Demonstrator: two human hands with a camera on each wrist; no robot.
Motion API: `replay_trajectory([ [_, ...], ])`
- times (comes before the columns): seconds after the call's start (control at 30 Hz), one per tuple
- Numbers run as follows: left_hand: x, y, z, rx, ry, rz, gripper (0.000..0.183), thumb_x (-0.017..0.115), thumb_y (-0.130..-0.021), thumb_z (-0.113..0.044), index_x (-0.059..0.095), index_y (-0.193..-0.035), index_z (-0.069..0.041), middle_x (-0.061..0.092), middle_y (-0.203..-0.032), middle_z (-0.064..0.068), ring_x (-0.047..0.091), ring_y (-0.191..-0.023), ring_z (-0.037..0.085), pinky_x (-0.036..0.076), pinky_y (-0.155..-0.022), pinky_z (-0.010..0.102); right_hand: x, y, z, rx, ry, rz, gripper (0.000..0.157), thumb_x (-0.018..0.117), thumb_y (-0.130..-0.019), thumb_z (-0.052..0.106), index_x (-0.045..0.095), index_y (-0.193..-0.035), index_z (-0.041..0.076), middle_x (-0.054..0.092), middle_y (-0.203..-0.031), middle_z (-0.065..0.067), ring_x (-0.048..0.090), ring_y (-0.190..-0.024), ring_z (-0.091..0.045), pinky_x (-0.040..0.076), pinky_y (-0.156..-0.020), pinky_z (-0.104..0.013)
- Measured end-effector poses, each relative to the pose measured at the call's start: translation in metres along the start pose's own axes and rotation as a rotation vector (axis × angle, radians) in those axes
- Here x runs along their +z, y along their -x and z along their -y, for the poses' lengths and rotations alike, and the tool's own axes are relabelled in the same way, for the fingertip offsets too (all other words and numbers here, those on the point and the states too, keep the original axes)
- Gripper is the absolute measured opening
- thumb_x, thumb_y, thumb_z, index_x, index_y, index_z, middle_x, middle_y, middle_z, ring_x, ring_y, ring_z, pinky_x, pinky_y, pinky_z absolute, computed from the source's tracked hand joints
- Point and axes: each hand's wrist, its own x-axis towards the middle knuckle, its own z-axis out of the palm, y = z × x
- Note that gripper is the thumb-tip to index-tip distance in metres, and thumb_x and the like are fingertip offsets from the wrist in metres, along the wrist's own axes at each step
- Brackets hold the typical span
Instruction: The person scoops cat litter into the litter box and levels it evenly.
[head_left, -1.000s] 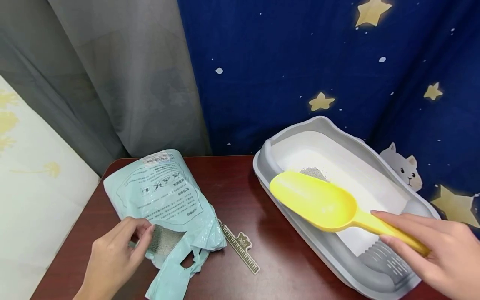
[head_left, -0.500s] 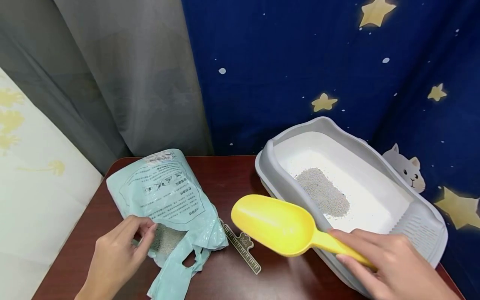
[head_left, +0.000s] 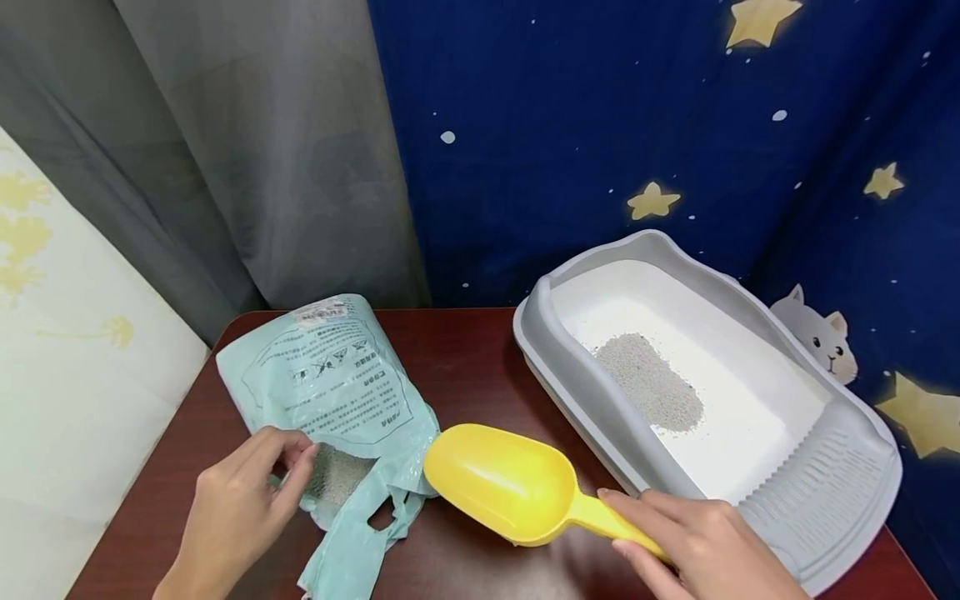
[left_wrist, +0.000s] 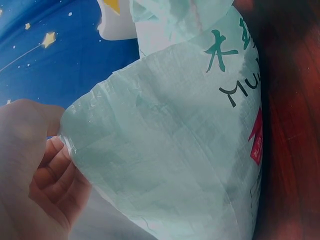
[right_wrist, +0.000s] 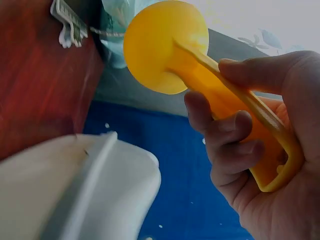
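Observation:
My left hand (head_left: 238,498) pinches the rim of a pale teal bag (head_left: 330,375) that lies on the table with its mouth toward me. Grey cat litter (head_left: 339,477) shows inside the opening. The left wrist view has the bag's edge between thumb and fingers. My right hand (head_left: 693,533) grips the handle of a yellow scoop (head_left: 498,483), whose bowl looks bare inside and is held near the bag's right side. In the right wrist view the fingers curl round the hollow handle. At right stands a grey-and-white litter box (head_left: 630,425) with a patch of litter (head_left: 648,382) on its floor.
A bag clip (right_wrist: 70,22) lies on the table by the bag, hidden behind the scoop in the head view. The dark red table (head_left: 457,358) shows between bag and box. Grey and blue star-patterned curtains (head_left: 525,167) hang behind.
The scoop in my right hand has swung left and toward me, from above the litter box to beside the bag, uncovering the litter patch. The left hand keeps its hold on the rim.

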Motion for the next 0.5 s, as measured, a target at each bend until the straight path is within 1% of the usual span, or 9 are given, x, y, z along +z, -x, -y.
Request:
replay_trajectory([
  [0.07, 0.0, 0.0, 0.0, 0.003, 0.002, -0.005, 0.041, 0.053, -0.114, -0.043, 0.07, -0.09, -0.014, 0.057, -0.081, -0.013, 0.052, -0.066, 0.004, 0.045, -0.057, 0.018, 0.006, -0.001, 0.001, -0.007, -0.002, -0.011, 0.045, 0.092, -0.088, 0.017, 0.079, -0.131, 0.016, 0.061, -0.091, 0.024, 0.045, -0.067, 0.013, 0.038, -0.058, -0.005],
  [0.13, 0.0, 0.0, 0.0, 0.006, 0.0, -0.007, 0.041, 0.053, -0.114, -0.043, 0.07, -0.09, -0.014, 0.057, -0.081, -0.013, 0.051, -0.067, 0.001, 0.045, -0.057, 0.018, 0.011, -0.001, 0.0, -0.042, 0.0, -0.04, 0.045, 0.093, -0.088, 0.017, 0.079, -0.13, 0.014, 0.066, -0.094, 0.02, 0.047, -0.07, 0.012, 0.039, -0.059, -0.006],
  [0.2, 0.0, 0.0, 0.001, 0.008, 0.001, -0.007, 0.041, 0.053, -0.114, -0.043, 0.07, -0.091, -0.014, 0.057, -0.081, -0.013, 0.051, -0.067, 0.001, 0.045, -0.057, 0.018, 0.015, -0.002, -0.001, -0.072, -0.001, -0.065, 0.045, 0.093, -0.087, 0.017, 0.079, -0.129, 0.013, 0.066, -0.093, 0.018, 0.047, -0.071, 0.012, 0.039, -0.059, -0.006],
  [0.23, -0.001, 0.0, 0.001, 0.007, 0.001, -0.005, 0.041, 0.053, -0.114, -0.043, 0.07, -0.091, -0.014, 0.057, -0.081, -0.013, 0.051, -0.067, 0.001, 0.045, -0.057, 0.017, 0.018, -0.002, -0.002, -0.093, -0.004, -0.079, 0.04, 0.09, -0.091, 0.02, 0.079, -0.129, 0.011, 0.066, -0.092, 0.017, 0.046, -0.071, 0.012, 0.038, -0.058, -0.006],
  [0.3, -0.001, 0.0, 0.001, 0.009, 0.001, -0.005, 0.041, 0.053, -0.114, -0.042, 0.07, -0.091, -0.013, 0.057, -0.081, -0.013, 0.051, -0.067, 0.002, 0.045, -0.057, 0.017, 0.023, -0.002, -0.004, -0.135, 0.003, -0.11, 0.032, 0.081, -0.103, 0.028, 0.078, -0.128, 0.009, 0.065, -0.09, 0.015, 0.045, -0.07, 0.012, 0.037, -0.057, -0.006],
  [0.33, -0.001, 0.0, 0.0, 0.008, 0.0, -0.002, 0.041, 0.053, -0.114, -0.042, 0.07, -0.091, -0.013, 0.057, -0.081, -0.013, 0.052, -0.066, 0.003, 0.045, -0.057, 0.017, 0.025, -0.002, -0.005, -0.152, 0.01, -0.129, 0.032, 0.074, -0.108, 0.033, 0.078, -0.128, 0.008, 0.063, -0.088, 0.014, 0.044, -0.069, 0.012, 0.036, -0.056, -0.006],
  [0.37, -0.001, 0.0, 0.0, 0.008, 0.0, -0.001, 0.041, 0.053, -0.114, -0.042, 0.07, -0.091, -0.013, 0.057, -0.082, -0.013, 0.053, -0.066, 0.005, 0.045, -0.058, 0.017, 0.028, -0.002, -0.006, -0.159, 0.017, -0.145, 0.034, 0.069, -0.111, 0.036, 0.078, -0.126, 0.007, 0.061, -0.087, 0.014, 0.042, -0.068, 0.012, 0.035, -0.056, -0.006],
  [0.43, -0.001, 0.0, -0.001, 0.01, 0.001, -0.003, 0.04, 0.053, -0.114, -0.042, 0.07, -0.091, -0.013, 0.058, -0.082, -0.013, 0.053, -0.066, 0.004, 0.045, -0.058, 0.017, 0.033, 0.0, -0.008, -0.179, 0.039, -0.185, 0.046, 0.054, -0.116, 0.045, 0.078, -0.125, 0.006, 0.059, -0.086, 0.013, 0.041, -0.067, 0.011, 0.034, -0.055, -0.007],
  [0.5, -0.001, 0.0, -0.001, 0.006, -0.003, 0.0, 0.04, 0.053, -0.114, -0.042, 0.07, -0.091, -0.013, 0.058, -0.082, -0.013, 0.053, -0.066, 0.005, 0.045, -0.058, 0.017, 0.037, 0.001, -0.008, -0.163, 0.064, -0.211, 0.05, 0.049, -0.117, 0.048, 0.078, -0.124, 0.007, 0.058, -0.086, 0.013, 0.041, -0.066, 0.01, 0.033, -0.054, -0.008],
])
